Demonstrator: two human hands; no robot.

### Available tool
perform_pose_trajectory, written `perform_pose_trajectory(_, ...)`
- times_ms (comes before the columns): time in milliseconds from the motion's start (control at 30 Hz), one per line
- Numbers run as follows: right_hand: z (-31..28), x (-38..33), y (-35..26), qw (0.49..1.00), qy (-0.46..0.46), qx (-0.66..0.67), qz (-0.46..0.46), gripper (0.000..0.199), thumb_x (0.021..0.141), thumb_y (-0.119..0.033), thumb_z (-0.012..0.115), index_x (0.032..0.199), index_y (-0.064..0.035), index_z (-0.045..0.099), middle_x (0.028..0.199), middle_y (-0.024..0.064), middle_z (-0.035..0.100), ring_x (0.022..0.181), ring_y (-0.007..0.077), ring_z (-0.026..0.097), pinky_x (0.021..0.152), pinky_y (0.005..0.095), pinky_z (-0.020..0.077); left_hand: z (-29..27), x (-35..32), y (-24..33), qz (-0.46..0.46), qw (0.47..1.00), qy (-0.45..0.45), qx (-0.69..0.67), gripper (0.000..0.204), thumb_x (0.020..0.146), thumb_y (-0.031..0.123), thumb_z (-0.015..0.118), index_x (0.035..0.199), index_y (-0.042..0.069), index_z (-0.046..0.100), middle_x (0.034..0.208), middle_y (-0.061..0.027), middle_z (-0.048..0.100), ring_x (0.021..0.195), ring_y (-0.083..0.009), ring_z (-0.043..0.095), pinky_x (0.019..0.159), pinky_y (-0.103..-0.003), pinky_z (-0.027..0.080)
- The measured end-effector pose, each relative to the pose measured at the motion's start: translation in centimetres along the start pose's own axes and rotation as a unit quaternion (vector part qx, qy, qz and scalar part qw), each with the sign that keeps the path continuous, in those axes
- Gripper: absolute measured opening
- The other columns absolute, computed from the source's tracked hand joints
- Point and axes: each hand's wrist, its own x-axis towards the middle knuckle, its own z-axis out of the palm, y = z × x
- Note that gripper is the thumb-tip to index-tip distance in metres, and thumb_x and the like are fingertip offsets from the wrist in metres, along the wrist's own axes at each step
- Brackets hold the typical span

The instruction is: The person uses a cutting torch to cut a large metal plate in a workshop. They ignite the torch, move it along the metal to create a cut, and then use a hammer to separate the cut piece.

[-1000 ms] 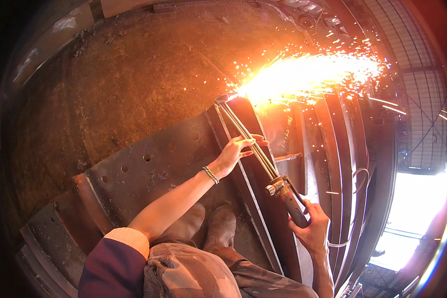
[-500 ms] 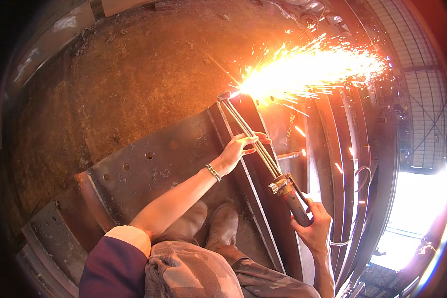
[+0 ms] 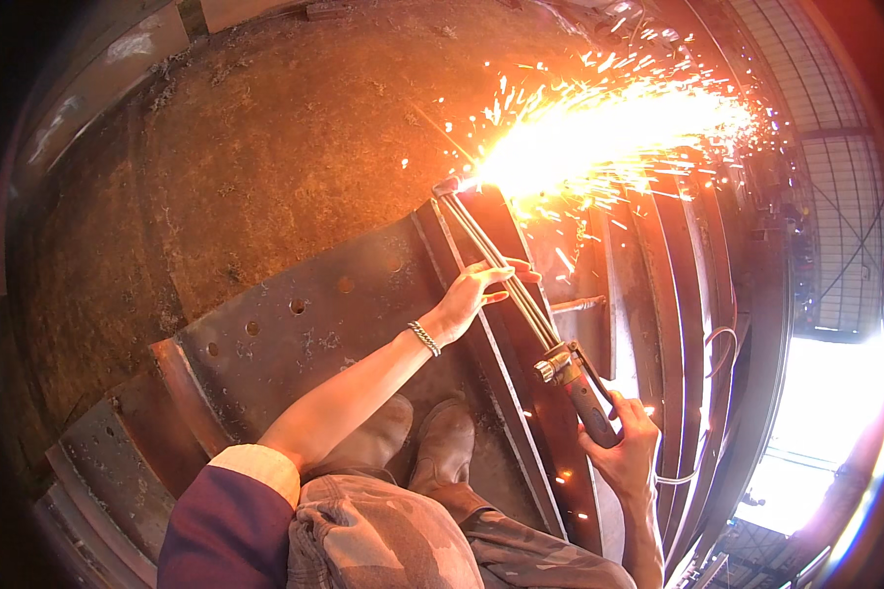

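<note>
A cutting torch (image 3: 507, 269) with long thin brass tubes and a dark red-and-black handle slants up and away from me. My right hand (image 3: 627, 444) is closed round its handle, near the lever. Farther up, my left hand (image 3: 481, 292) grips the tubes between thumb and fingers, a chain bracelet on its wrist. The torch head (image 3: 447, 187) sits at the end of a dark steel beam (image 3: 521, 373). From it a bright jet of sparks (image 3: 599, 137) shoots to the right, and the glare hides the spot under the nozzle.
Several long steel beams (image 3: 658, 324) lie side by side on the right. A steel plate with holes (image 3: 304, 334) lies on the left, before a large rusty surface (image 3: 265, 177). My boots (image 3: 442, 447) stand between beams. A thin hose (image 3: 722, 344) loops at the right.
The spark jet has changed shape, with more sparks scattering around the torch head and a few glowing bits lower on the beam. My hands and the torch are almost unmoved.
</note>
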Motion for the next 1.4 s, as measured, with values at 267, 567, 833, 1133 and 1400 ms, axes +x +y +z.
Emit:
perform_pose_trajectory(267,0.11,0.12,-0.03,0.999,0.022,-0.008,-0.033,0.055,0.07,-0.016,0.082,0.122,-0.0029,0.069,0.086,0.0104,0.06,0.07,0.0213,0.062,0.06,0.0363,0.05,0.06,-0.12,0.14,-0.001,1.0,0.001,0.006,0.033,0.106,0.025,0.046,0.129,0.012,0.065,0.131,-0.007,0.069,0.126,-0.0165,0.056,0.109,-0.042,0.037)
perform_pose_trajectory(567,0.09,-0.14,-0.07,1.0,-0.001,0.013,0.016,0.055,0.07,-0.016,0.083,0.122,-0.0031,0.069,0.087,0.0103,0.06,0.07,0.0209,0.062,0.06,0.0359,0.0505,-0.12,0.08,-0.17,0.008,1.0,-0.011,0.001,0.033,0.106,0.028,0.047,0.128,0.013,0.066,0.131,-0.0058,0.069,0.127,-0.0157,0.055,0.109,-0.043,0.036)
perform_pose_trajectory(833,0.16,-0.22,0.15,1.0,0.012,-0.005,-0.009,0.055,0.07,-0.017,0.083,0.121,-0.0032,0.068,0.086,0.0104,0.059,0.069,0.0218,0.062,0.059,0.0365,0.0495,-0.03,0.01,-0.05,0.004,1.0,-0.004,0.006,0.033,0.106,0.028,0.047,0.128,0.013,0.066,0.131,-0.0061,0.069,0.128,-0.0168,0.055,0.11,-0.044,0.035)
perform_pose_trajectory(1133,0.07,-0.25,-0.27,1.0,0.014,-0.004,-0.002,0.056,0.07,-0.017,0.083,0.123,-0.0031,0.068,0.087,0.0108,0.06,0.07,0.0219,0.062,0.06,0.036,0.0514,0.01,-0.08,0.11,0.002,1.0,0.0,0.008,0.033,0.105,0.027,0.047,0.128,0.014,0.066,0.131,-0.0059,0.069,0.126,-0.0153,0.055,0.108,-0.042,0.036)
perform_pose_trajectory(1400,0.17,-0.26,-0.07,1.0,0.007,-0.007,-0.001,0.057,0.07,-0.017,0.083,0.124,-0.0024,0.068,0.087,0.0116,0.06,0.072,0.0233,0.063,0.062,0.0367,0.0517,-0.07,-0.04,0.06,0.008,1.0,-0.007,-0.001,0.032,0.103,0.032,0.052,0.126,0.017,0.068,0.127,-0.0027,0.072,0.125,-0.0148,0.056,0.109,-0.043,0.035)
